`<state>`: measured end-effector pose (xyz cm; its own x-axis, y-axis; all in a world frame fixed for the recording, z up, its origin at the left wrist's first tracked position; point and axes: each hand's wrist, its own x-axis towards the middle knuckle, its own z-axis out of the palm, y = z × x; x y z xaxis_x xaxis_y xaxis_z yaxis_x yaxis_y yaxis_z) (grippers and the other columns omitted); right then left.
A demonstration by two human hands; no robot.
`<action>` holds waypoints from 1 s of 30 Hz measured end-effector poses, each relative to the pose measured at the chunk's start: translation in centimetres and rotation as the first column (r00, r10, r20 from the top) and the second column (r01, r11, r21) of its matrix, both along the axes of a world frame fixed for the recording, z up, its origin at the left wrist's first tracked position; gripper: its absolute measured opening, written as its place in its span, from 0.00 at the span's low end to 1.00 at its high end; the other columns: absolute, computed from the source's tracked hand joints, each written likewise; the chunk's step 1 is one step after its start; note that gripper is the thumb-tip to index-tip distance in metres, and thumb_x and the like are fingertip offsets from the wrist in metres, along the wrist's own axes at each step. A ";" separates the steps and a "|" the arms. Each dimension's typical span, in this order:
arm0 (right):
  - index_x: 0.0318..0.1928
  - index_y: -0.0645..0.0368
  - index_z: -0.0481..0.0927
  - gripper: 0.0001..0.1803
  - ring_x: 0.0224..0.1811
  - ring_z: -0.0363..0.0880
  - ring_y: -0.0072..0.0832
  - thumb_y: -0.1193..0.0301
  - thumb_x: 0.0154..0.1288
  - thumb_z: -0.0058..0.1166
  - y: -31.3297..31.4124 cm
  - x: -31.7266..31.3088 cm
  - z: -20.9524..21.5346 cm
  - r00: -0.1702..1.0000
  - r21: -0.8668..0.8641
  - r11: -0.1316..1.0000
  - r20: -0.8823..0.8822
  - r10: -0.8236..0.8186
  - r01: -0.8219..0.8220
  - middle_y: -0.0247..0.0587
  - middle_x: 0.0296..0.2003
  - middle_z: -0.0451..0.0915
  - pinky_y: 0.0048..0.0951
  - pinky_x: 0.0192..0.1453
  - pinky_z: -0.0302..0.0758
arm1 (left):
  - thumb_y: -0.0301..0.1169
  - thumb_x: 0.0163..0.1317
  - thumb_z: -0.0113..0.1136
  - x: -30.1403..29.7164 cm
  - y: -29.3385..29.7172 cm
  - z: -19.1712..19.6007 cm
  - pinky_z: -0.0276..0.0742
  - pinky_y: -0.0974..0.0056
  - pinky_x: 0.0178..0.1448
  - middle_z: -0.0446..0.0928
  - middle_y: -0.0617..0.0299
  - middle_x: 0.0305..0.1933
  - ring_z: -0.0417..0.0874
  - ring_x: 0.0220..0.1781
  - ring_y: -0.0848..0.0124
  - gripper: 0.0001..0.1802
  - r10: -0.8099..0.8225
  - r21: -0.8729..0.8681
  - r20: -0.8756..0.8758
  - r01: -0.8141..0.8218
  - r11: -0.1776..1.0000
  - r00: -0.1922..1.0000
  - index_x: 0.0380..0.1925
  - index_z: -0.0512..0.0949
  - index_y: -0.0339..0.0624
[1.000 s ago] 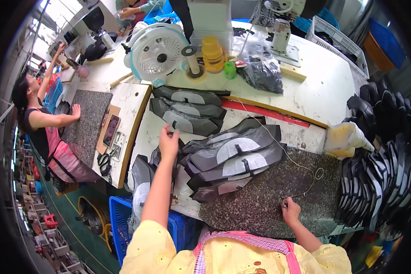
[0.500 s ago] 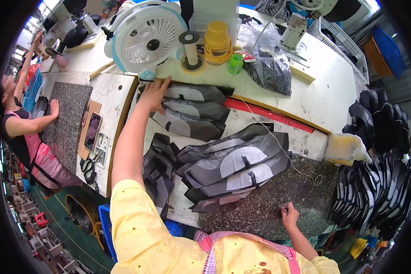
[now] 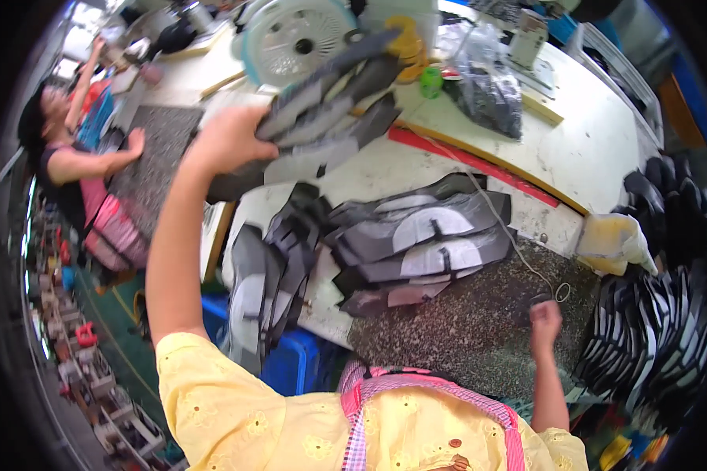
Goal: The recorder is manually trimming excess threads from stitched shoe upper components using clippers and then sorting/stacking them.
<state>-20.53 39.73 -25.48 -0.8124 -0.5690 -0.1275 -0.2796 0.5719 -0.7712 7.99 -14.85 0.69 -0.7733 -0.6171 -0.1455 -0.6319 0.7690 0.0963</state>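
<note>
My left hand (image 3: 232, 140) grips the near end of a bundle of black and grey padded panels (image 3: 326, 118), lifted and fanned above the far left of the table. Closed and a little blurred, my right hand (image 3: 545, 322) hovers over a dark speckled mat (image 3: 440, 345). Something small and dark shows at its fingertips, too unclear to name. A thin pale cord (image 3: 496, 216) runs down near that hand, ending in a small loop. Between my hands lies an overlapping stack of similar panels (image 3: 440, 224), some with pale half-round patches. Another pile of panels (image 3: 279, 255) hangs over the table's near left edge.
At the back stand a white fan (image 3: 298, 39), a plastic bag of dark pieces (image 3: 483, 94) and a small green container (image 3: 430, 82). Many panels (image 3: 644, 330) are stacked on the right beside a yellowish container (image 3: 605, 243). A co-worker (image 3: 86, 169) is at the left.
My left hand has taken hold of the far-left panels and raised them. More panels now lie at the near left edge. My right hand has moved up and right.
</note>
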 end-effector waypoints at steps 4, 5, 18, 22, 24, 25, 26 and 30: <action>0.30 0.59 0.71 0.09 0.26 0.61 0.16 0.70 0.68 0.47 -1.3 -10.7 10.4 0.835 -0.446 0.895 -0.488 -0.256 0.014 0.28 0.23 0.63 0.19 0.31 0.60 | 0.31 0.37 0.70 2.5 7.7 11.4 0.73 0.65 0.44 0.80 0.51 0.33 0.81 0.37 0.68 0.26 -0.145 -0.039 -0.132 0.141 0.989 0.981 0.39 0.76 0.31; 0.32 0.59 0.72 0.07 0.24 0.59 0.15 0.70 0.68 0.47 0.0 -13.1 12.5 0.879 -0.502 0.865 -0.415 -0.235 -0.006 0.27 0.22 0.63 0.17 0.28 0.58 | 0.30 0.37 0.71 3.0 10.4 13.0 0.73 0.66 0.45 0.80 0.54 0.34 0.80 0.38 0.71 0.27 -0.064 0.141 -0.230 0.098 0.985 0.971 0.40 0.76 0.32; 0.28 0.56 0.69 0.08 0.21 0.55 0.10 0.73 0.65 0.49 -5.1 -7.2 11.7 0.983 -0.474 0.863 -0.133 0.123 -0.172 0.22 0.20 0.60 0.15 0.23 0.52 | 0.46 0.32 0.71 0.9 27.4 -21.9 0.74 0.52 0.44 0.79 0.50 0.38 0.79 0.42 0.50 0.33 -0.043 0.581 0.016 0.025 0.813 0.999 0.41 0.76 0.42; 0.27 0.59 0.69 0.08 0.23 0.59 0.13 0.73 0.63 0.51 -7.5 -5.9 11.5 0.972 -0.431 0.871 -0.133 0.195 -0.233 0.24 0.21 0.64 0.17 0.26 0.58 | 0.46 0.35 0.68 -0.5 27.4 -16.6 0.74 0.51 0.43 0.79 0.49 0.33 0.79 0.38 0.50 0.29 -0.111 0.554 0.062 0.058 0.831 0.992 0.38 0.76 0.43; 0.29 0.61 0.70 0.07 0.25 0.61 0.14 0.74 0.62 0.52 -9.0 -5.1 11.0 0.969 -0.419 0.875 -0.064 0.238 -0.243 0.25 0.22 0.65 0.18 0.28 0.59 | 0.45 0.37 0.68 -2.1 27.3 -14.8 0.74 0.51 0.42 0.79 0.49 0.33 0.79 0.38 0.50 0.27 -0.152 0.558 0.072 0.086 0.825 0.986 0.38 0.76 0.43; 0.29 0.61 0.70 0.07 0.25 0.61 0.14 0.74 0.62 0.53 -10.1 -4.8 10.5 0.959 -0.401 0.872 -0.086 0.268 -0.280 0.26 0.21 0.65 0.18 0.28 0.60 | 0.44 0.38 0.68 -2.3 26.9 -15.6 0.74 0.51 0.42 0.79 0.49 0.32 0.79 0.38 0.50 0.27 -0.123 0.528 0.009 0.100 0.843 0.992 0.38 0.75 0.43; 0.29 0.61 0.69 0.07 0.25 0.61 0.15 0.74 0.61 0.53 -10.6 -4.0 10.5 0.947 -0.384 0.866 -0.101 0.305 -0.320 0.27 0.21 0.65 0.19 0.28 0.61 | 0.44 0.39 0.68 -2.2 26.4 -16.4 0.74 0.51 0.41 0.79 0.49 0.32 0.79 0.38 0.50 0.26 -0.087 0.498 -0.051 0.101 0.862 0.995 0.38 0.75 0.43; 0.30 0.61 0.69 0.07 0.24 0.60 0.16 0.75 0.60 0.54 -11.6 -1.0 10.5 0.918 -0.311 0.865 -0.081 0.388 -0.394 0.29 0.20 0.65 0.19 0.29 0.62 | 0.42 0.41 0.68 -2.2 26.3 -18.5 0.74 0.52 0.41 0.79 0.51 0.31 0.79 0.39 0.51 0.25 -0.075 0.378 0.027 0.059 0.924 0.997 0.39 0.74 0.42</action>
